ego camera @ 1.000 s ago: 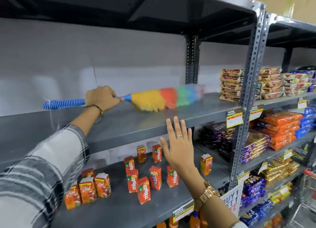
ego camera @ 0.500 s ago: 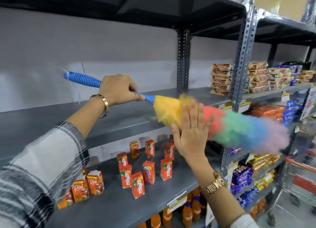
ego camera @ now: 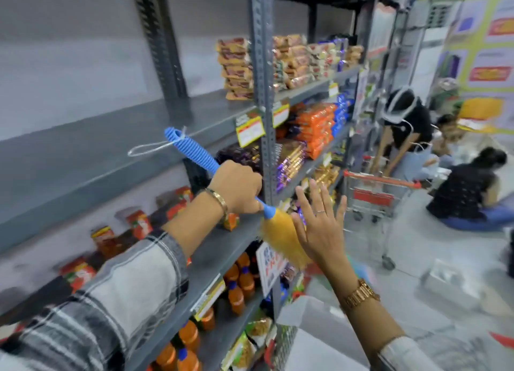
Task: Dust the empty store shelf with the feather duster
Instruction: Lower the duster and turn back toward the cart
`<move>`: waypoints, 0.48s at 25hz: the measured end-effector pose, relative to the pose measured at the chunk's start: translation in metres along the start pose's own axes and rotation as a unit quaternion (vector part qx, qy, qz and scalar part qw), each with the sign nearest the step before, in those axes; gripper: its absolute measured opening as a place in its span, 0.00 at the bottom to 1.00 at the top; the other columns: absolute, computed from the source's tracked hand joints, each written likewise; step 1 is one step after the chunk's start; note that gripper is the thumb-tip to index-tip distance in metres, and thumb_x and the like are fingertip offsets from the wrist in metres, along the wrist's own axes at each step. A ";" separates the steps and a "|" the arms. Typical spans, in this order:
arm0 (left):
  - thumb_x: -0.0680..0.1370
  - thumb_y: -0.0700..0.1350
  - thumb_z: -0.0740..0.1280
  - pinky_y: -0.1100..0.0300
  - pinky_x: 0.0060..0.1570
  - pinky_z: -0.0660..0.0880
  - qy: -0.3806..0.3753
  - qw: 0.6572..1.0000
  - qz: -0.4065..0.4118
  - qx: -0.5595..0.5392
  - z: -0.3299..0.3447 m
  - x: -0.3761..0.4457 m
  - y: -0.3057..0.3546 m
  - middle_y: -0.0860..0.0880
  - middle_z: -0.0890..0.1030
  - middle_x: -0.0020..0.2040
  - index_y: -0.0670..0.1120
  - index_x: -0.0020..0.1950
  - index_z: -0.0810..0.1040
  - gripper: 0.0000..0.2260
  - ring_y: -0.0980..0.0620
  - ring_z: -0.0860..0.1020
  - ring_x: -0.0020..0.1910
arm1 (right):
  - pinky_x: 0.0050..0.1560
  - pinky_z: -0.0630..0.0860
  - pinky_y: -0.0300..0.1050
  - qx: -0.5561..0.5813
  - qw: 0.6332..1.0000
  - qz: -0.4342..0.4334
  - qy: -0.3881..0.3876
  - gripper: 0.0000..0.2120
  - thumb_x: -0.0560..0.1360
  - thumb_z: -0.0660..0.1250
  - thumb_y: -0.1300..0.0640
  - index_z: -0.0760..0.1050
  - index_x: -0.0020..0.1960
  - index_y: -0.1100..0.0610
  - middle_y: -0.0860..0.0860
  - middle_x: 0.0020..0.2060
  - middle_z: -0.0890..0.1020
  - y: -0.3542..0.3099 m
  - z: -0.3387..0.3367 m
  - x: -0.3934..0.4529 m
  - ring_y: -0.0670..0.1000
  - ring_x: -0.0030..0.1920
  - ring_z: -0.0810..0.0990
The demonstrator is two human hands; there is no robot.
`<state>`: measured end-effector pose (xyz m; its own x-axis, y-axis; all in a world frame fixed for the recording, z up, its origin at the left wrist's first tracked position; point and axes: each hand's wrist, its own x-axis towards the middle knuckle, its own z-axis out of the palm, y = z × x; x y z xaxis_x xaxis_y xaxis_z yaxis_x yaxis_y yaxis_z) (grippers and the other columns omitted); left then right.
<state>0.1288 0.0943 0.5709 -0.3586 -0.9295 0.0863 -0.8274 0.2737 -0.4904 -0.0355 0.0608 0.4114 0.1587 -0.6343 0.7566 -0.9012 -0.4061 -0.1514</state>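
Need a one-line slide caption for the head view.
Left hand grips the feather duster off the empty shelf; open right hand pats its yellow fibres.

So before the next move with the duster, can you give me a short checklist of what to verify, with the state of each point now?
1. Grip on the tool: left hand is closed around the blue handle of the feather duster. Ok.
2. Feathers on the empty shelf: they point down, off its front edge. Not ok.
3. Right hand free: open, fingers spread, in front of the feathers; touching or not, cannot tell.
4. Shelf bare where dusting goes: nothing stands on the grey surface left of the post. Ok.
5. Dust left on the shelf: picture is blurred. Cannot tell.
6. Room beside: shopping cart stands close on the right. Ok, but watch it.
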 end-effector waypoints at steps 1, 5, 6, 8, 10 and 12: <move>0.73 0.57 0.63 0.63 0.24 0.54 -0.015 1.000 0.026 -0.004 0.012 0.013 0.019 0.52 0.67 0.25 0.51 0.34 0.76 0.13 0.51 0.68 0.25 | 0.67 0.46 0.66 -0.004 1.000 0.017 -0.010 0.25 0.81 0.44 0.43 0.61 0.71 0.54 0.58 0.70 0.65 0.015 0.005 -0.009 0.57 0.71 0.58; 0.74 0.56 0.63 0.62 0.26 0.57 -0.063 0.991 0.116 -0.015 0.079 0.054 0.083 0.51 0.73 0.29 0.50 0.41 0.79 0.11 0.47 0.75 0.33 | 0.69 0.40 0.63 -0.052 0.995 0.049 -0.065 0.25 0.81 0.43 0.43 0.61 0.72 0.53 0.59 0.70 0.65 0.064 0.027 -0.046 0.58 0.71 0.58; 0.75 0.55 0.63 0.62 0.28 0.59 -0.072 0.987 0.138 -0.026 0.099 0.062 0.102 0.50 0.79 0.35 0.49 0.44 0.80 0.12 0.45 0.79 0.38 | 0.69 0.40 0.62 -0.060 0.993 0.055 -0.086 0.25 0.81 0.43 0.43 0.60 0.72 0.54 0.59 0.70 0.65 0.078 0.036 -0.061 0.58 0.71 0.58; 0.76 0.53 0.62 0.61 0.31 0.62 -0.104 0.982 0.153 -0.038 0.135 0.070 0.134 0.46 0.83 0.46 0.44 0.48 0.81 0.14 0.44 0.81 0.47 | 0.68 0.42 0.64 -0.069 0.988 0.072 -0.115 0.25 0.81 0.44 0.44 0.61 0.72 0.55 0.59 0.70 0.65 0.097 0.049 -0.089 0.59 0.71 0.59; 0.77 0.51 0.61 0.59 0.39 0.69 -0.131 0.974 0.171 -0.067 0.175 0.081 0.168 0.44 0.83 0.51 0.43 0.52 0.80 0.14 0.44 0.81 0.51 | 0.67 0.45 0.66 -0.075 0.983 0.092 -0.143 0.25 0.81 0.45 0.44 0.62 0.71 0.55 0.60 0.70 0.66 0.116 0.066 -0.121 0.59 0.70 0.59; 0.74 0.53 0.66 0.58 0.42 0.72 -0.148 0.965 0.204 -0.075 0.216 0.087 0.202 0.44 0.84 0.48 0.45 0.49 0.82 0.14 0.45 0.83 0.47 | 0.67 0.45 0.65 -0.084 0.974 0.120 -0.173 0.24 0.81 0.44 0.44 0.62 0.70 0.56 0.60 0.69 0.67 0.133 0.081 -0.155 0.59 0.70 0.59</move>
<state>0.0237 0.0153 0.2917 -0.5477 -0.7602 -0.3494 -0.7046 0.6443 -0.2974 -0.1473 0.0517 0.2225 0.0354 -0.8931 0.4485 -0.9777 -0.1238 -0.1695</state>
